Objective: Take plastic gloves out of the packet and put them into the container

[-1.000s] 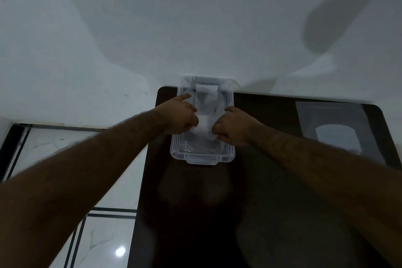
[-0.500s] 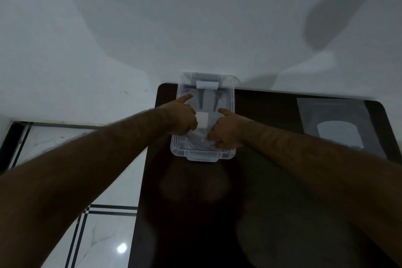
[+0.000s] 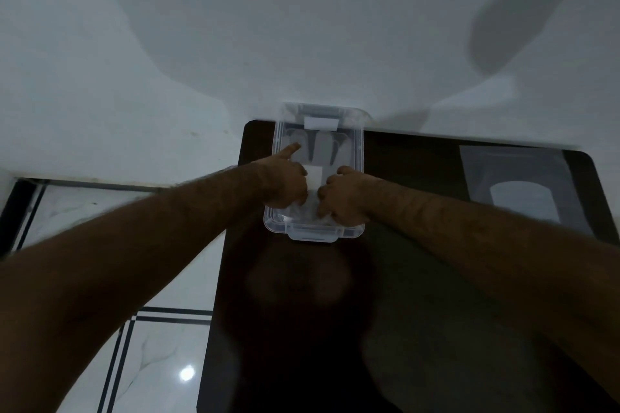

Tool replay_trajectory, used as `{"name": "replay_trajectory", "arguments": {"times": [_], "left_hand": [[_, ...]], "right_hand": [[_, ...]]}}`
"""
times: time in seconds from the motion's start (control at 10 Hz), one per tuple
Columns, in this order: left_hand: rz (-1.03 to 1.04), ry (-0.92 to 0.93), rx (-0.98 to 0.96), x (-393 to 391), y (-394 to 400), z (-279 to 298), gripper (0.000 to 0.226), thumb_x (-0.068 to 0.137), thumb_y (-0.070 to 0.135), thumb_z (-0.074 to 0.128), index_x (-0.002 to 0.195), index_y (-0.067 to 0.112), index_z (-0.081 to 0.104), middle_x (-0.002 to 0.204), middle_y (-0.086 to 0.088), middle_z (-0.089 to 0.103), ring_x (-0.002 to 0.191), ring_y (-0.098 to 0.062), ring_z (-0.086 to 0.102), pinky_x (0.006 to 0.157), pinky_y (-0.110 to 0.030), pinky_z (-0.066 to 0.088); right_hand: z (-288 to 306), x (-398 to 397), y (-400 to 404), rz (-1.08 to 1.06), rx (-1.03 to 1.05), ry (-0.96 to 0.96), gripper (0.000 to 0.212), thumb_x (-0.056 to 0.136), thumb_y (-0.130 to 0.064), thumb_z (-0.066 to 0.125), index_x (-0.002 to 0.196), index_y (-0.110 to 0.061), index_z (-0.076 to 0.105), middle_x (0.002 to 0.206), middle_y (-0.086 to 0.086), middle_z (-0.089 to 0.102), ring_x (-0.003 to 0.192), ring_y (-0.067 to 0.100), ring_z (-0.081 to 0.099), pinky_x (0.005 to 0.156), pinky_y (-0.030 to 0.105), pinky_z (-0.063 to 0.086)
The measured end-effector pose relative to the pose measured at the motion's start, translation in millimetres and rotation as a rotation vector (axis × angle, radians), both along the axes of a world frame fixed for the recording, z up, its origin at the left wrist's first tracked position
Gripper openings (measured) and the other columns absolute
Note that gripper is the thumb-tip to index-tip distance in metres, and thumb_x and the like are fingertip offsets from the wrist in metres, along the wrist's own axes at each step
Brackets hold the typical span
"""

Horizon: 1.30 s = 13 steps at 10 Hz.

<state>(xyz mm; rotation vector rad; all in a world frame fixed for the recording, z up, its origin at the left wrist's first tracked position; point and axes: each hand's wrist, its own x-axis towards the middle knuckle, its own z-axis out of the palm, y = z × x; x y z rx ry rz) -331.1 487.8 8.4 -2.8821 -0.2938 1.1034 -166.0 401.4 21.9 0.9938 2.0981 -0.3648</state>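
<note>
**Both hands pressing the gloves flat inside the clear box**

I see the clear rectangular plastic container [image 3: 357, 157] sitting at the far edge of the dark glossy tabletop [image 3: 419, 295], its far end butted against the white wall [image 3: 302, 27], which I judge keeps it from sliding while I push into it. The thin translucent plastic gloves [image 3: 327, 147] lie flat on the container floor, their finger shapes pointing to the far end and a white folded patch showing between my hands.

My left hand [image 3: 285, 184] is down in the left half of the box. Its grip is mostly curled, knuckles resting on the plastic, with the index finger stretched out toward the far left corner and lying on a glove finger, apparently to smooth it and keep it from curling up. My right hand [image 3: 344, 199] is in the near right part of the box, fingers curled and pressed down on the cuff end of the gloves. I cannot tell whether it pinches the film or only bears on it.

Well apart on the far right of the tabletop lies the flat clear plastic packet [image 3: 516, 184], with a pale shape still visible inside, so I judge more gloves may remain to move.

The film is light and springy, so lifting both hands together risks it clinging and coming out again.
</note>
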Motion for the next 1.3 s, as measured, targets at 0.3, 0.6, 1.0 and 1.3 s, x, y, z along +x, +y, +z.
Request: {"name": "replay_trajectory", "arguments": {"times": [0.3,0.6,1.0,1.3], "left_hand": [[-0.01,0.045,0.034,3.9,-4.0,1.6,0.035,0.106,0.03,0.06,0.141,0.031,0.068,0.159,-0.002,0.057,0.161,-0.028,0.034,0.128,-0.072,-0.008],[0.028,0.122,0.036,8.7,-0.4,12.4,0.032,0.108,0.032,0.058,0.138,0.024,0.068,0.146,-0.004,0.066,0.151,-0.029,0.045,0.128,-0.069,-0.007],[-0.007,0.007,0.057,3.7,-4.0,7.8,0.026,0.105,0.028,0.064,0.13,0.025,0.07,0.131,-0.001,0.072,0.135,-0.028,0.061,0.128,-0.068,0.008],[0.18,-0.043,0.064,0.0,-26.0,40.3,0.045,0.101,0.019,0.065,0.145,0.029,0.061,0.143,-0.003,0.067,0.143,-0.027,0.055,0.131,-0.066,0.006]], "right_hand": [[3.1,0.1,7.4,0.013,0.133,-0.018,0.029,0.107,-0.039,0.057,0.128,-0.022,0.068,0.123,0.004,0.071,0.114,0.025,0.062,0.108,0.046,0.043],[3.1,-10.6,12.6,0.014,0.014,-0.051,0.038,0.107,-0.038,0.055,0.142,-0.023,0.063,0.139,0.005,0.065,0.133,0.03,0.057,0.122,0.054,0.033],[1.2,-7.1,12.4,-0.087,-0.021,-0.058,0.036,0.107,-0.038,0.055,0.141,-0.029,0.064,0.136,0.0,0.067,0.127,0.025,0.061,0.119,0.052,0.037],[36.7,4.0,-1.0,-0.156,0.139,-0.016,0.048,0.104,-0.022,0.06,0.151,-0.032,0.055,0.146,0.001,0.064,0.137,0.025,0.058,0.128,0.056,0.026]]}}
